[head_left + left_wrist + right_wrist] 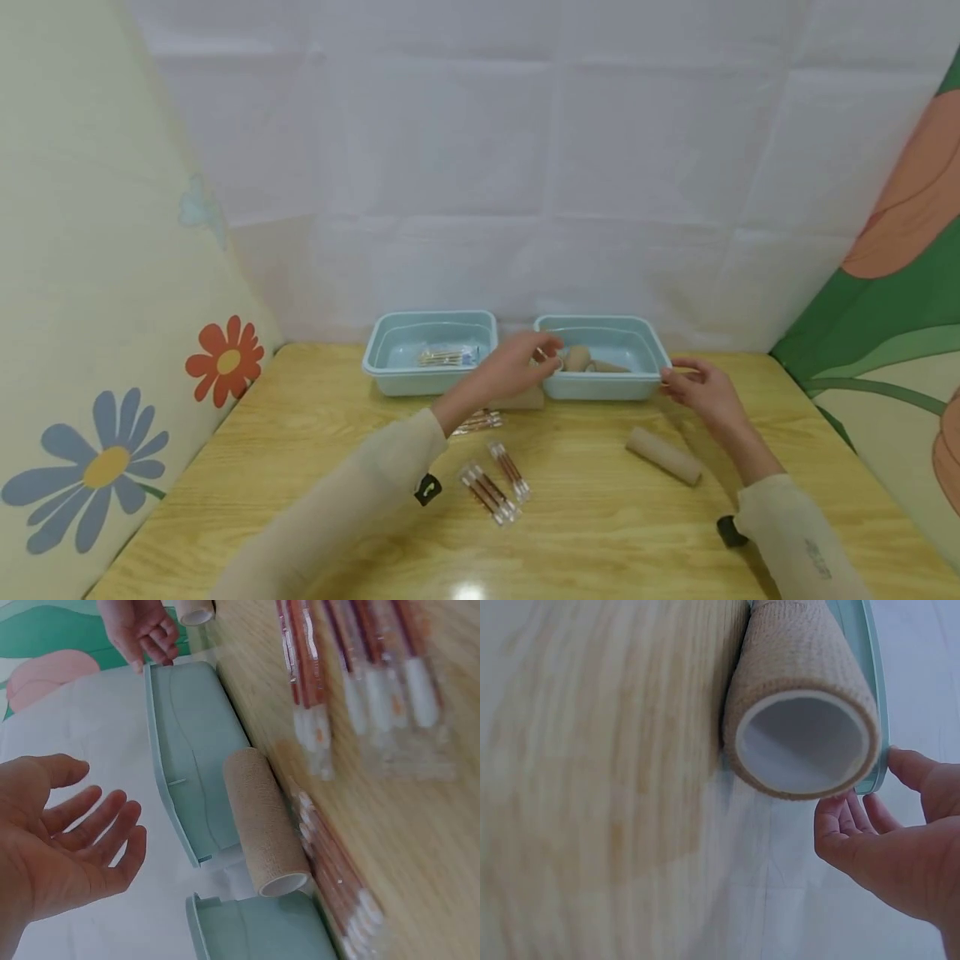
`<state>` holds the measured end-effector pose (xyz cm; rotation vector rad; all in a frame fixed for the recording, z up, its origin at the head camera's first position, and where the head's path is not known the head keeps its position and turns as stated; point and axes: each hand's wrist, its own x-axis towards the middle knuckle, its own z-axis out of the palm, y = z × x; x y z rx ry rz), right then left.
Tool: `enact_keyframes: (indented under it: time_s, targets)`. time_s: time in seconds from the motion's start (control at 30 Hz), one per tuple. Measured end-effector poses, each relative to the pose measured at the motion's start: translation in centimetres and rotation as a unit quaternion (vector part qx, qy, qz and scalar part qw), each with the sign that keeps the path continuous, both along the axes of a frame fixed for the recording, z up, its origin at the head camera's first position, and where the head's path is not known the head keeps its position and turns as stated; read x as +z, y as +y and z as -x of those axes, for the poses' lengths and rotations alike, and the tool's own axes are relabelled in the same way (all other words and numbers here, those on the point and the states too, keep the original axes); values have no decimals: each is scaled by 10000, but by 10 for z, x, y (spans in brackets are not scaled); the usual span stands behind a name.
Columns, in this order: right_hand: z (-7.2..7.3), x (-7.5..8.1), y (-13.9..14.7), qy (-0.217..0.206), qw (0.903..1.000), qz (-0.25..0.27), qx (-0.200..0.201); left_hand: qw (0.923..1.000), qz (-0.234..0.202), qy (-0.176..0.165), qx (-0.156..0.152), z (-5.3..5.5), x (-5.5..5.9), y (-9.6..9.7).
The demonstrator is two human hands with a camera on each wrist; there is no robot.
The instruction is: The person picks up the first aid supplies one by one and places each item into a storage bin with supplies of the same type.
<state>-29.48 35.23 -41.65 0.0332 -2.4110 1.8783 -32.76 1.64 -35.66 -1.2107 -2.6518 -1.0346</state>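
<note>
My left hand (517, 362) hovers by the left end of the right light-blue tub (600, 387), fingers loosely bent, holding nothing. In the left wrist view its palm and fingers (97, 817) stand apart from the tub. My right hand (705, 392) holds the tub's right corner, thumb at the rim and fingers against the end, as the right wrist view shows. Inside this tub lie tan rolled items (577, 358), partly hidden by the front wall. A tan ribbed bandage roll (663, 456) with a hollow white core lies on the table near my right hand.
The left light-blue tub (412, 385) holds clear-wrapped swabs (448, 356) with pale sticks. Another tan roll (262, 821) lies before the tubs. Several packs of brown-stick swabs (489, 493) lie mid-table. A white sheet (450, 167) hangs behind the wooden table (600, 542).
</note>
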Motion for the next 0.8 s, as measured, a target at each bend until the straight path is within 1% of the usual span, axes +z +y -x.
enact_keyframes:
  time_s: [0.13,0.23,0.37,0.47,0.57,0.63,0.7,0.8]
  targets:
    - [-1,2,0,25,10000,53,31,9987,-231,31,443,-7,-3,-8]
    - [-1,2,0,19,9999,96,69,9963,-265,-10,818,-11,-9,-13]
    - [-1,2,1,33,10000,57,39,9933,-202,-267,1107,-13,-16,-17]
    - [1,3,2,53,10000,-15,9,9917,-108,-480,1189,-12,-20,-19]
    - [1,4,2,49,10000,-84,-24,9896,176,-739,1218,-12,-25,-20]
    - [1,4,1,41,9999,-104,-16,9883,446,-915,1139,-11,-28,-20]
    - [0,3,0,22,10000,-75,-6,9876,705,-987,992,-10,-33,-21]
    - [-2,3,-1,21,10000,-25,21,9884,959,-918,738,-7,-38,-21]
